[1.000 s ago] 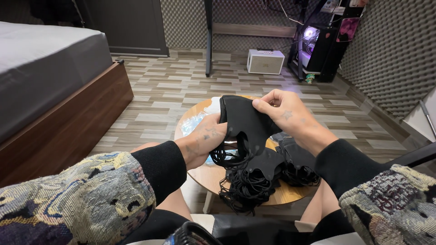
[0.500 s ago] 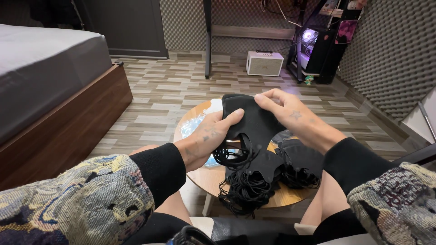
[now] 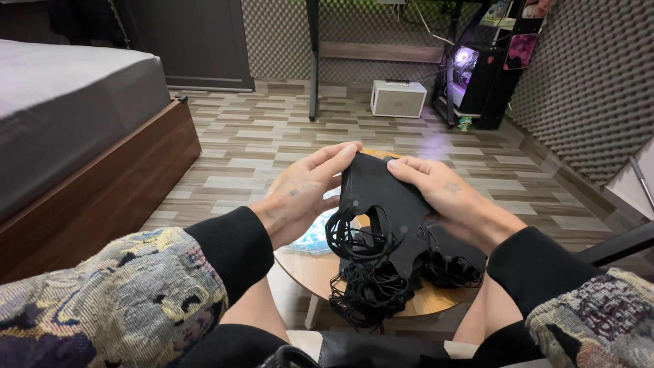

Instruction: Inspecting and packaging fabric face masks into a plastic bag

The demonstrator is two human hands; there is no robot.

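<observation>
Grey-covered bed with a brown wooden frame (image 3: pixel 102 163) stands left of the round wooden bench (image 3: pixel 306 262); above the bench, left hand (image 3: pixel 300 194) and right hand (image 3: pixel 446 197) pinch what seems a black fringed cloth (image 3: pixel 378 197), strands trailing onto the benchtop

Place: a bedroom at home, also fitted out as a computer corner.
Bed: grey mattress on a dark wooden bed frame (image 3: pixel 102 197).
Floor: pale wood-pattern plank floor (image 3: pixel 272 143) beside the bed.
Walls: grey acoustic foam panels (image 3: pixel 586 88) across the room from the bed.
Equipment: glowing black computer tower (image 3: pixel 470 78) and small white speaker box (image 3: pixel 398 99), well apart from the bed.
</observation>
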